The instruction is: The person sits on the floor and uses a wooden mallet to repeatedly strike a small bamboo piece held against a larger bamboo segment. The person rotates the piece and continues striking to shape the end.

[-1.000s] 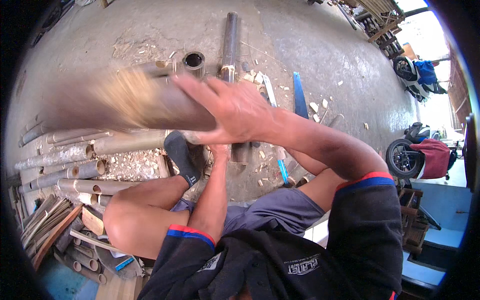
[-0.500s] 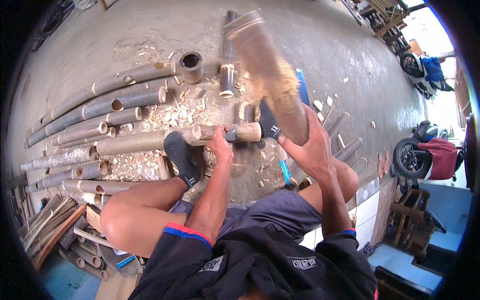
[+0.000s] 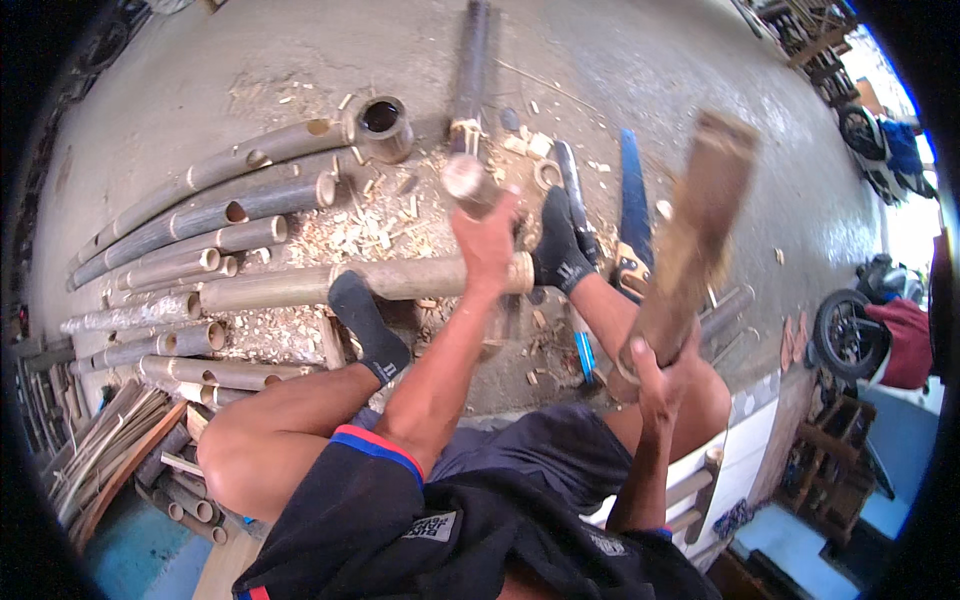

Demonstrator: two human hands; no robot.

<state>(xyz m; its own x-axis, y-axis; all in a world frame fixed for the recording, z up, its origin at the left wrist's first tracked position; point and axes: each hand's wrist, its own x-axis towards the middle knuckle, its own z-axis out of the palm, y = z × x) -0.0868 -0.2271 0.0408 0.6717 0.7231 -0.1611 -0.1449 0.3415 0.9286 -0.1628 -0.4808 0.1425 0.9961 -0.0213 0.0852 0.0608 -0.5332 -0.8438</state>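
My left hand [image 3: 487, 240] is closed around a short piece of bamboo [image 3: 463, 178], its pale round end turned up and away from me. This hand is above the right end of a long bamboo tube [image 3: 270, 291] that lies across in front of me, beside my left foot. On the right, my right hand [image 3: 662, 378] grips the lower end of a thick wooden club [image 3: 700, 215], frayed along its middle and blurred by motion. The club tilts up over my right leg, apart from the bamboo.
Several bamboo tubes with cut holes [image 3: 200, 188] lie at the left among wood chips. A short bamboo cup [image 3: 384, 130] stands beyond them. A blue-bladed handsaw [image 3: 634, 190] and a dark tube [image 3: 575, 190] lie by my right foot. Motorbikes [image 3: 865, 330] are parked far right.
My right hand has swung the club to the right and nearer to me. My left hand has lifted the short bamboo piece off the long tube and turned its end away.
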